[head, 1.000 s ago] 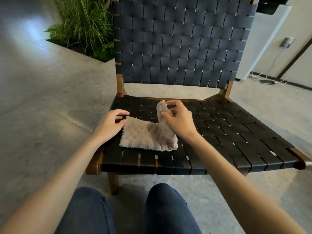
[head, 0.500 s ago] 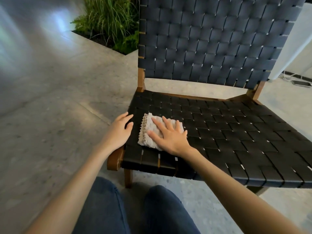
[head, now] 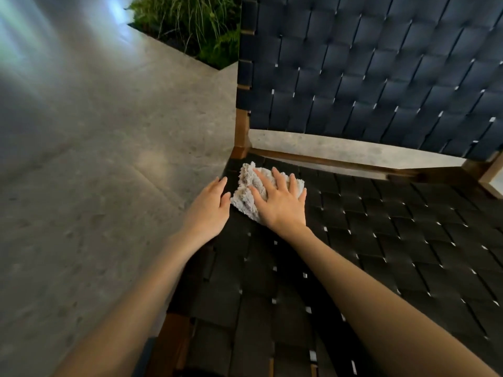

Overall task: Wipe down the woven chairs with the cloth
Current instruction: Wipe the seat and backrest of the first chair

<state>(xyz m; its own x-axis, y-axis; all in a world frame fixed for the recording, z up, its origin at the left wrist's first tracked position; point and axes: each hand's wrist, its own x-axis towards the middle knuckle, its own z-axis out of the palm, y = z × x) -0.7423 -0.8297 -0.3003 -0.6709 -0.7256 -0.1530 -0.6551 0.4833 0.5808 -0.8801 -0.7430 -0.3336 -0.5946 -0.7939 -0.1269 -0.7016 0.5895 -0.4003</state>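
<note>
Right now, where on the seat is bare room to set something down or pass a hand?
Bare weave on the seat right of the right hand, up to the back rail, and nearer the front. Crowded: the back-left corner, with the cloth under that hand and the left hand beside it.

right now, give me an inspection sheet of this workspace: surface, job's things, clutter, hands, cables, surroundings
surface: dark woven seat, straps look intact, on a wooden frame
job's things: pale fluffy cloth, bunched, lying at the seat's rear left corner; woven backrest upright behind it
clutter: nothing seen
hands: right hand flat on the cloth, fingers straight and spread, pressing it onto the seat; left hand open, resting at the seat's left edge beside the cloth
cables: nothing seen
surroundings: grey stone floor to the left; green plants in a floor bed behind the chair
</note>
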